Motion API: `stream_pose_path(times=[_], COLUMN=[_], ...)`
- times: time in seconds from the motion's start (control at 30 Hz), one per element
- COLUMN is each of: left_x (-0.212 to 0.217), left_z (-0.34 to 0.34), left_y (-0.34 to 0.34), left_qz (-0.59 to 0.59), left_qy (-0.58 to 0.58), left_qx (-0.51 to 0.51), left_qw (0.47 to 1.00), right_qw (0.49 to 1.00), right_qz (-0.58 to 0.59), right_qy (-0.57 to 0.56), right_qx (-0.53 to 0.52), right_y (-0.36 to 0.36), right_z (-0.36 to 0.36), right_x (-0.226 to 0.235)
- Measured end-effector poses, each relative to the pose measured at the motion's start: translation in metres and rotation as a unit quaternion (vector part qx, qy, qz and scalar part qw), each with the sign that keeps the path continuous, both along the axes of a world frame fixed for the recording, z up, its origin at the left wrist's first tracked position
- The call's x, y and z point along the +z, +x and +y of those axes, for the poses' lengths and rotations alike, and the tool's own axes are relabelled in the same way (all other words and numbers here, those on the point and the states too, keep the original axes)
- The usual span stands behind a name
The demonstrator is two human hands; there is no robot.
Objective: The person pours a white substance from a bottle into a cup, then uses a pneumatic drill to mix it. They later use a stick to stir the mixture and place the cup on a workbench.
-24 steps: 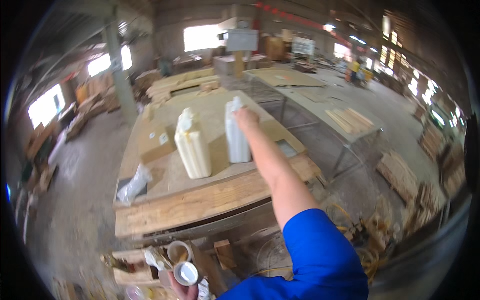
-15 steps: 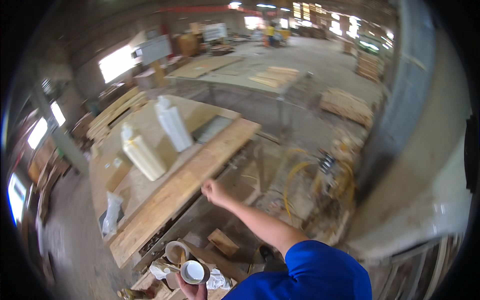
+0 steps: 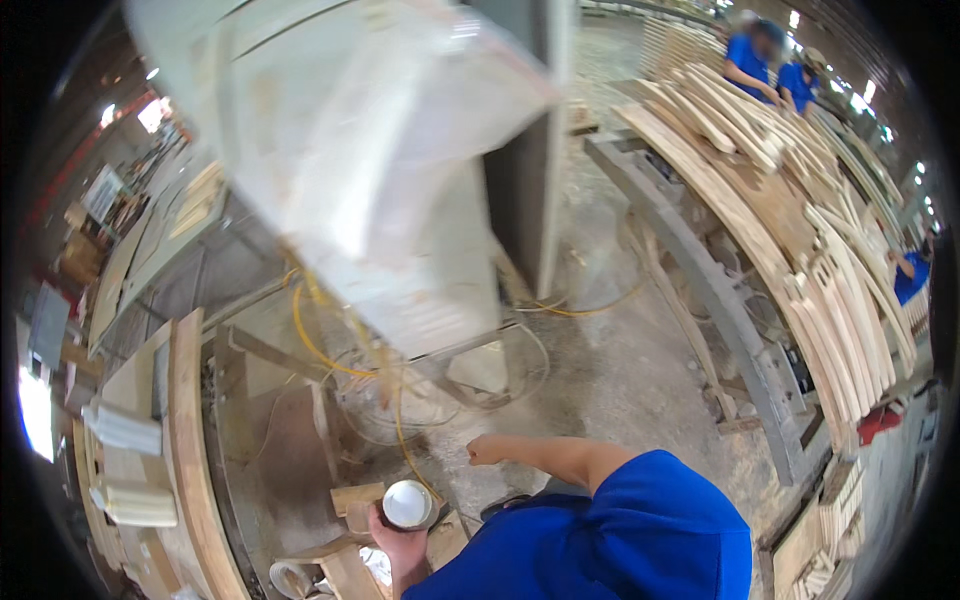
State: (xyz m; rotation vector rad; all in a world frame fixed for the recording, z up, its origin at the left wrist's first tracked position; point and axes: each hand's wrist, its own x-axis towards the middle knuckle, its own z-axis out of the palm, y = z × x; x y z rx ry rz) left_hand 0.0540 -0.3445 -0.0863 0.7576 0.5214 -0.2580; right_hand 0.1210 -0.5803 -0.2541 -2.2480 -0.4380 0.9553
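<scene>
My left hand [image 3: 396,540] is wrapped round the side of a small round cup [image 3: 429,517] and holds it upright near my body. White shows inside the cup; whether it is liquid or a pale lining, I cannot tell. With the arm stretched across in front of me, my right hand [image 3: 487,450] hangs above the floor to the right of the cup. Its fingers are curled closed and no object shows in them. It touches nothing.
Left stands a workbench with a wooden board [image 3: 190,430] and two pale bottles [image 3: 135,503]. A large light cabinet [image 3: 390,200] rises ahead. Yellow hose [image 3: 310,335] lies on the floor. Curved wooden pieces [image 3: 835,320] fill the right-hand table; people in blue [image 3: 755,62] work beyond.
My view has swung right: the bench and bottles now sit at the far left, and the loaded table appears. My right hand has left the bench edge. The cup stays in my left hand.
</scene>
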Motion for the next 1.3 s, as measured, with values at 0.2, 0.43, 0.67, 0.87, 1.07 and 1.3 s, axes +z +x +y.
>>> stream_pose_path(times=[0.2, 0.43, 0.67, 0.87, 1.07, 1.3], left_x=[0.000, -0.024, 0.018, 0.027, 0.069, 0.073], left_z=[-0.160, -0.379, -0.552, -0.629, -0.694, -0.752], left_y=[0.013, 0.019, 0.087, 0.196, 0.323, 0.445], left_qz=[0.128, 0.165, 0.126, 0.097, 0.058, 0.064], left_qy=[-0.074, -0.126, -0.205, -0.263, -0.335, -0.325], left_qx=[-0.118, -0.247, -0.379, -0.350, -0.334, -0.310], left_qw=[0.982, 0.947, 0.893, 0.894, 0.879, 0.891], right_qw=[0.991, 0.958, 0.868, 0.910, 0.890, 0.848], right_qz=[0.009, 0.013, -0.068, -0.042, -0.024, -0.044], right_qy=[-0.039, -0.073, -0.056, -0.006, -0.038, 0.050], right_qx=[-0.124, -0.276, -0.488, -0.413, -0.453, -0.526], right_y=[-0.076, -0.155, -0.141, -0.052, 0.027, 0.148], right_z=[-0.168, -0.384, -0.488, -0.523, -0.602, -0.618], right_x=[0.011, 0.029, 0.036, 0.034, 0.040, 0.053])
